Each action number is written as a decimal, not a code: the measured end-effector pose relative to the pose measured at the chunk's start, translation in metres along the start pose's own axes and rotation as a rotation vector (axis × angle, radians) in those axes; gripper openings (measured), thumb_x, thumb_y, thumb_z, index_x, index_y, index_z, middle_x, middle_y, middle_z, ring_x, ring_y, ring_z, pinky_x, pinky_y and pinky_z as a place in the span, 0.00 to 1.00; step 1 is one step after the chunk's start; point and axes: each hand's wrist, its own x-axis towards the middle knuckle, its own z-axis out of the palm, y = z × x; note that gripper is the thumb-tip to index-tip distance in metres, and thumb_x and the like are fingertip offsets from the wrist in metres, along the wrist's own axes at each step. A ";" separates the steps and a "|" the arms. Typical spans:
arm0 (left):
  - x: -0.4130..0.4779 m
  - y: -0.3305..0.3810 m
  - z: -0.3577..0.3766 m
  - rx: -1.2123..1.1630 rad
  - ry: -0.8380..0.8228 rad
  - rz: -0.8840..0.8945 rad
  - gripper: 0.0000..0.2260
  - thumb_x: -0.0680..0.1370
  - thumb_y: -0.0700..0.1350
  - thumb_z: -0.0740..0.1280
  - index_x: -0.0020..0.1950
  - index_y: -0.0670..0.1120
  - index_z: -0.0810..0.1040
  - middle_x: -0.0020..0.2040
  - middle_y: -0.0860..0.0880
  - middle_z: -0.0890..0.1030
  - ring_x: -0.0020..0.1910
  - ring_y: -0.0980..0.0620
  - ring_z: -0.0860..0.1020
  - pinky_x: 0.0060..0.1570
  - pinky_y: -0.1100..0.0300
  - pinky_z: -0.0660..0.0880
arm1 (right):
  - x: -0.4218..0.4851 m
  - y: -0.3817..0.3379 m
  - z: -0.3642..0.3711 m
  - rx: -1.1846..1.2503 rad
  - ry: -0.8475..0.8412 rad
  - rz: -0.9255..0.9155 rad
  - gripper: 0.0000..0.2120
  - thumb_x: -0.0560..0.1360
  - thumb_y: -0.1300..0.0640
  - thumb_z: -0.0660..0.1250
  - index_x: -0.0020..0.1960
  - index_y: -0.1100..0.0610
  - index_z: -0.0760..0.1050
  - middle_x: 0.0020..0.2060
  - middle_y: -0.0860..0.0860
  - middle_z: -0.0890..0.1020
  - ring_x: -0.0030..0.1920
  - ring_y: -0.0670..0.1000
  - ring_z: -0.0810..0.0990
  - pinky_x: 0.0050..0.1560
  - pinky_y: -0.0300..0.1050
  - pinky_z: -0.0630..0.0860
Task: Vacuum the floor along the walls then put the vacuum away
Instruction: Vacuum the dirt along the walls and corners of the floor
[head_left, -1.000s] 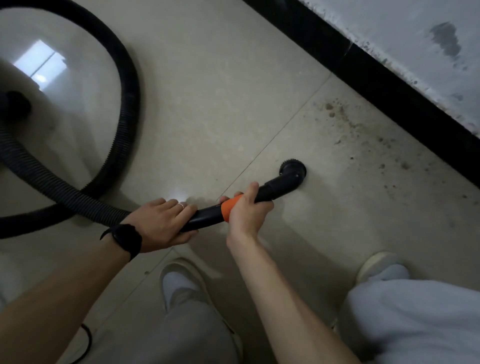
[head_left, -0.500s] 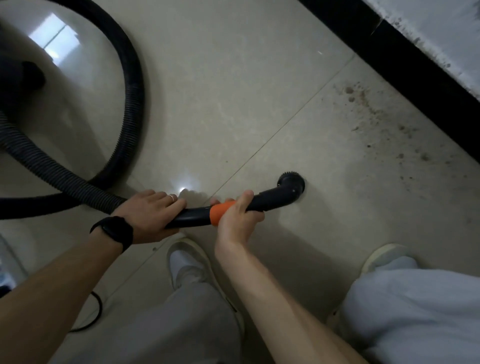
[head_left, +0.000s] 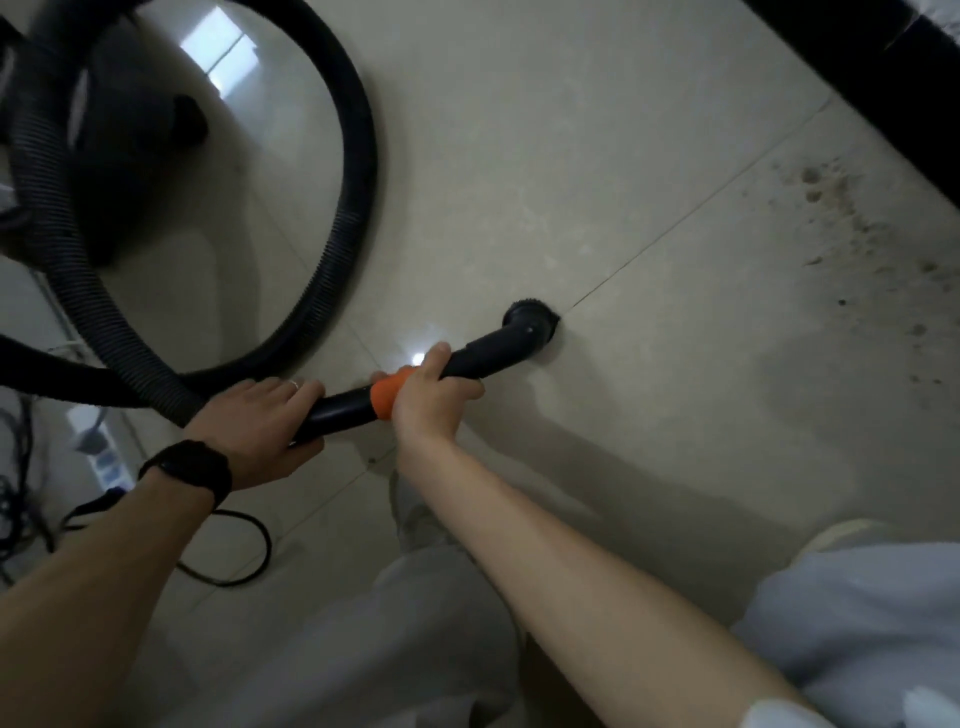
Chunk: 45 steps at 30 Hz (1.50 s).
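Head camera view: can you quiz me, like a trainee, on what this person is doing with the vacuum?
1. True or false: the round black brush nozzle sits on the brown dirt specks.
2. The right hand grips the black vacuum wand at: A) its orange collar, B) the nozzle, C) nowhere.
3. Fill in: the left hand has a black ____ on its wrist.
Key: 1 false; 2 A; 3 watch.

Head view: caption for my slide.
Vacuuming: left hand and right hand hold the wand, nozzle on the floor short of the dirt.
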 end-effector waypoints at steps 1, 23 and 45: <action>-0.005 -0.003 0.003 -0.006 0.014 -0.032 0.20 0.64 0.48 0.80 0.47 0.47 0.72 0.34 0.50 0.76 0.30 0.46 0.76 0.30 0.60 0.68 | -0.001 -0.001 0.006 -0.007 -0.030 0.011 0.17 0.86 0.45 0.56 0.61 0.56 0.55 0.38 0.50 0.79 0.43 0.55 0.85 0.55 0.51 0.81; 0.197 0.115 -0.060 0.057 0.219 0.286 0.15 0.75 0.57 0.62 0.55 0.50 0.69 0.43 0.53 0.78 0.42 0.48 0.78 0.36 0.58 0.67 | 0.058 -0.177 -0.104 0.262 0.188 -0.364 0.19 0.84 0.45 0.60 0.65 0.60 0.64 0.36 0.53 0.77 0.27 0.52 0.83 0.41 0.48 0.83; 0.182 0.103 -0.046 -0.060 0.248 0.266 0.19 0.61 0.49 0.79 0.44 0.49 0.73 0.28 0.54 0.73 0.24 0.50 0.72 0.28 0.63 0.58 | 0.068 -0.161 -0.086 0.068 0.203 -0.367 0.17 0.85 0.43 0.57 0.63 0.56 0.61 0.40 0.52 0.81 0.29 0.49 0.85 0.32 0.38 0.78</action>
